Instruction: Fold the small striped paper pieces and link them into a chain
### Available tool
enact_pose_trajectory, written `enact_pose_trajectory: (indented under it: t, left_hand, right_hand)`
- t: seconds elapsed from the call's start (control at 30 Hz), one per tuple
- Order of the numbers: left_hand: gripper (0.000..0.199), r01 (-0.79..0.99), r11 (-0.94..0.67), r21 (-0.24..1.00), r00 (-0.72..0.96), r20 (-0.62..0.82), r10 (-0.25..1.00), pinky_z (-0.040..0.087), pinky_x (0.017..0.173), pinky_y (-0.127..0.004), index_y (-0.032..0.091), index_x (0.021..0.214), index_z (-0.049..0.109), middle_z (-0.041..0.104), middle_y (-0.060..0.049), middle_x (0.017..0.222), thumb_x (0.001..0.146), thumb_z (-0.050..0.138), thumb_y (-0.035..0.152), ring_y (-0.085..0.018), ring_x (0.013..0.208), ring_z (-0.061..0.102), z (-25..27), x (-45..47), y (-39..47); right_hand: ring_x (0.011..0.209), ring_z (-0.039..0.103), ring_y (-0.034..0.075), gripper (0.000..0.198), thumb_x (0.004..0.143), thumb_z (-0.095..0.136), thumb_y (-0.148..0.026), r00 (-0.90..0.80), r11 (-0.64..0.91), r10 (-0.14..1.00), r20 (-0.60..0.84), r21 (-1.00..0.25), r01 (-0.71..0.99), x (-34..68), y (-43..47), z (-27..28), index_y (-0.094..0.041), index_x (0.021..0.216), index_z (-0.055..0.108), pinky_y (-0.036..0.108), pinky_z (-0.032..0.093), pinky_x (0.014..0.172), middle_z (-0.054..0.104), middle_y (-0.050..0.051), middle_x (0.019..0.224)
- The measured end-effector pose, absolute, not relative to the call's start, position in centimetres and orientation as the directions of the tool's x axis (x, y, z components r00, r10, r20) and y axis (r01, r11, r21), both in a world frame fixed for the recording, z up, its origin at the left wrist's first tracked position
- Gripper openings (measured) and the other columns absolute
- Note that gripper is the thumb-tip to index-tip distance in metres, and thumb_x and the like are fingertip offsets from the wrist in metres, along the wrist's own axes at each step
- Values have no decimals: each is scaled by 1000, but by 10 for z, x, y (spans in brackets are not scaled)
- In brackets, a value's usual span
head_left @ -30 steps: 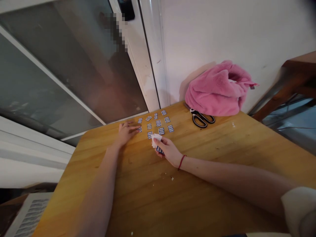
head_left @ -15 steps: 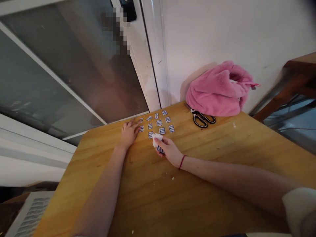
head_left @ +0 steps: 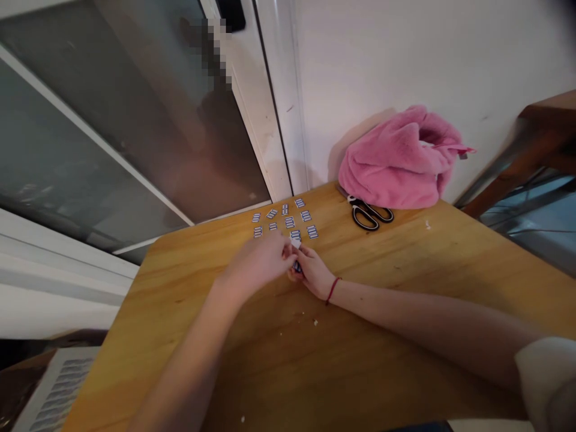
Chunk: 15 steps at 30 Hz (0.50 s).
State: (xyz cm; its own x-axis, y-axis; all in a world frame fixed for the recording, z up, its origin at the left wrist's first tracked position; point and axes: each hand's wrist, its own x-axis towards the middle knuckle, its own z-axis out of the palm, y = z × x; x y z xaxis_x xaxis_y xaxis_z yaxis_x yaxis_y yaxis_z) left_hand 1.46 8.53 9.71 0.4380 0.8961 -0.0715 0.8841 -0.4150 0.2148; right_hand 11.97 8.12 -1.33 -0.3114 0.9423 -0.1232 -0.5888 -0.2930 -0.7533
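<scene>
My right hand [head_left: 315, 271] is closed round a small stack of paper cards [head_left: 296, 243], white on top and blue-marked at the lower edge. Against the stack's left side is my left hand [head_left: 265, 259], slightly blurred, thumb and fingers pinched on a card there; the hand hides part of the stack. Several small blue-and-white cards [head_left: 289, 222] lie in loose rows on the wooden table [head_left: 360, 354], just beyond my hands. Some of the nearest ones are partly covered by my left hand.
Black-and-white-handled scissors [head_left: 365, 215] lie to the right of the cards, beside a pink plush bag [head_left: 400, 162] against the wall. Small white scraps [head_left: 315, 323] dot the tabletop. A glass sliding door [head_left: 180, 120] borders the table's far left edge.
My left hand has moved from the laid-out cards on the left, back and right to the stack in my right hand. The right hand stays nearly in place.
</scene>
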Motion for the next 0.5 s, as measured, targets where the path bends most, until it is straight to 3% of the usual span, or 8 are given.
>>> enact_pose_trajectory:
  t: [0.07,0.17,0.37,0.5]
  left_hand:
    - [25,910,-393,131,404,-71,912,31,54,-28,20,65,58,58,-4,73,80,46,36,-15,59,49,98,20,75]
    - [24,920,-376,112,388,-114,915,30,52,-27,19,66,57,57,-5,74,80,45,35,-15,58,49,96,22,72]
    - [18,899,-401,175,427,-147,892,33,53,-27,18,65,57,56,-5,76,77,47,27,-14,60,49,84,20,81]
    - [19,861,-403,310,460,-137,878,39,61,-27,19,71,58,55,-2,80,78,47,32,-14,67,51,93,3,93]
  right_hand:
    - [32,27,2,37,65,64,-46,-317,-297,940,-126,-757,-582,119,82,-13,-17,75,43,16,18,33,38,-9,44]
    - [32,27,2,39,64,64,-48,-305,-294,943,-132,-758,-582,118,82,-13,-17,75,42,16,18,33,38,-9,45]
    - [33,29,2,45,62,64,-53,-263,-264,956,-132,-781,-566,118,83,-16,-18,76,41,16,19,32,37,-10,46]
    - [33,27,3,42,66,61,-53,-227,-214,969,-101,-803,-555,120,80,-14,-18,79,42,17,19,33,40,-9,46]
